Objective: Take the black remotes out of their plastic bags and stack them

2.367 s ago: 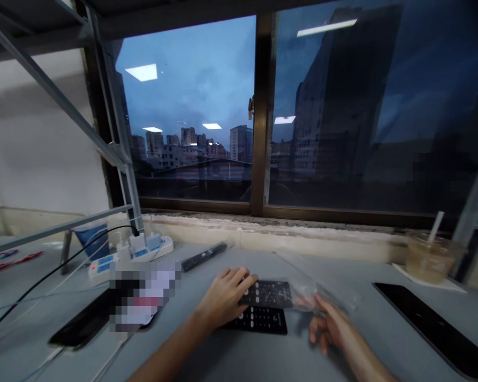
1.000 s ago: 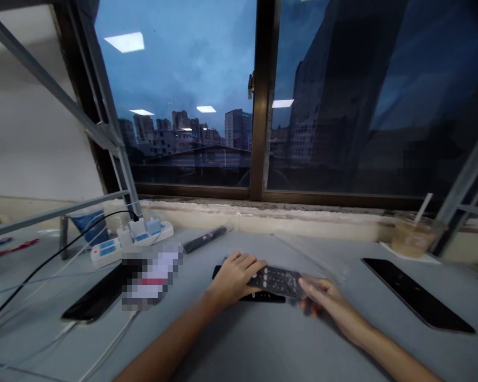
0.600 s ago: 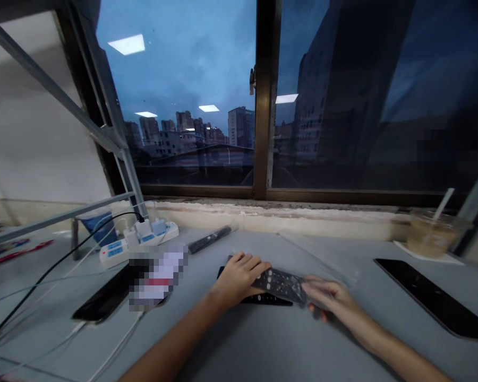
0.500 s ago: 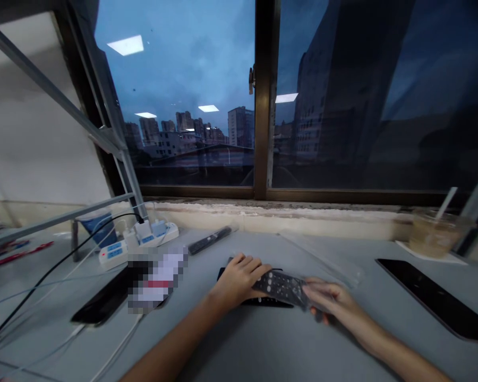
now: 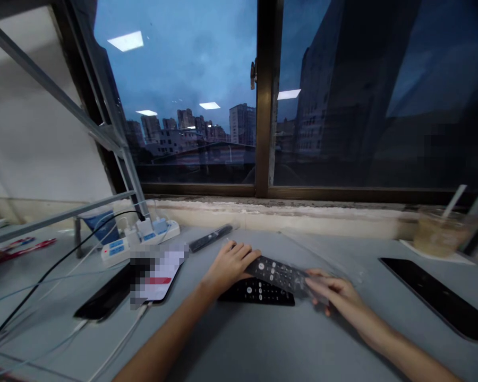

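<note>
A dark remote control (image 5: pixel 276 271) in a clear plastic sleeve is held slantwise above the table between both hands. My left hand (image 5: pixel 233 263) grips its left end from above, fingers curled over it. At the right end, the fingers of my right hand (image 5: pixel 330 289) pinch the sleeve and remote. Beneath lies a second black remote control (image 5: pixel 258 294) with its buttons up, partly covered by my left hand and the upper remote. Another dark remote (image 5: pixel 211 238) in plastic rests farther back. Behind my right hand lies a flat clear plastic sleeve (image 5: pixel 322 254).
To the left are a phone with a lit screen (image 5: pixel 165 278), a dark phone (image 5: pixel 107 294), a power strip (image 5: pixel 115 252) with plugs and cables, and a blue cup (image 5: pixel 103 225). A black tablet-like slab (image 5: pixel 434 297) and a drink cup with straw (image 5: pixel 438 233) are at right.
My left hand has shifted left and slightly up with its end of the held remote. More of the remote beneath now shows. My right hand stays at the other end.
</note>
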`<act>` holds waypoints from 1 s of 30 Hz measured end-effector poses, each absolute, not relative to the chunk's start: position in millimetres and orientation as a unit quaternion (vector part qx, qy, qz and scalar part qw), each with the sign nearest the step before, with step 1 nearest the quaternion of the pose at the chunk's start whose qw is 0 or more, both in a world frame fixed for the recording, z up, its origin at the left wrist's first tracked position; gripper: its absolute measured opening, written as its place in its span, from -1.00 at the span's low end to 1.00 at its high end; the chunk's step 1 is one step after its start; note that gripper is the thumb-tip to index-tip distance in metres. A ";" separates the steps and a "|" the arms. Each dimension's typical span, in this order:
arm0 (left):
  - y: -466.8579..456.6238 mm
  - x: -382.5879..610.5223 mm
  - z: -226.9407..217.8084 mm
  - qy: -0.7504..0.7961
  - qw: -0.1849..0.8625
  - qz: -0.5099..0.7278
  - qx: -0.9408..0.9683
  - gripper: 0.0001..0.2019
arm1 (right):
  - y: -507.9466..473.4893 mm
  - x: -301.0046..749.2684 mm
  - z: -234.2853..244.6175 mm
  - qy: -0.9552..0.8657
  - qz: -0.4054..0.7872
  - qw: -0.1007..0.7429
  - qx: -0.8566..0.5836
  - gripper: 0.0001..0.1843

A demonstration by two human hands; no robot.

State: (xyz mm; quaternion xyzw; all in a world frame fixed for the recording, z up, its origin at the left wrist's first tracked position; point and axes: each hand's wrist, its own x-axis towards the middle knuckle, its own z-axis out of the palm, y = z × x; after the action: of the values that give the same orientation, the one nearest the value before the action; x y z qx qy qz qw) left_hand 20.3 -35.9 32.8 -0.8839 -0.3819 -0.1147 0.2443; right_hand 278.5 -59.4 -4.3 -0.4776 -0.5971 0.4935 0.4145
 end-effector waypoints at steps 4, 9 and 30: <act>-31.9 18.4 30.3 -0.414 0.215 -0.129 -0.875 -0.65 | -55.5 286.9 -0.5 -0.584 0.462 0.446 -0.497 -0.60; -32.0 14.9 31.2 -0.455 0.192 -0.153 -0.856 -0.67 | -49.7 297.7 5.2 -0.493 0.448 0.524 -0.531 -0.68; -27.4 11.5 25.4 -0.627 0.068 -0.355 -0.690 -0.64 | -40.7 302.9 -1.8 -0.343 0.597 0.495 -0.530 -0.74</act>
State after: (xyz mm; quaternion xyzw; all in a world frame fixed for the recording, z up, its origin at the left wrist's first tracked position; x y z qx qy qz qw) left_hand 11.5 -27.4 25.4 -0.6900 -0.6272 -0.3550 0.0680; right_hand 302.9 -40.7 -1.8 -0.5297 -0.3434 0.5967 0.4955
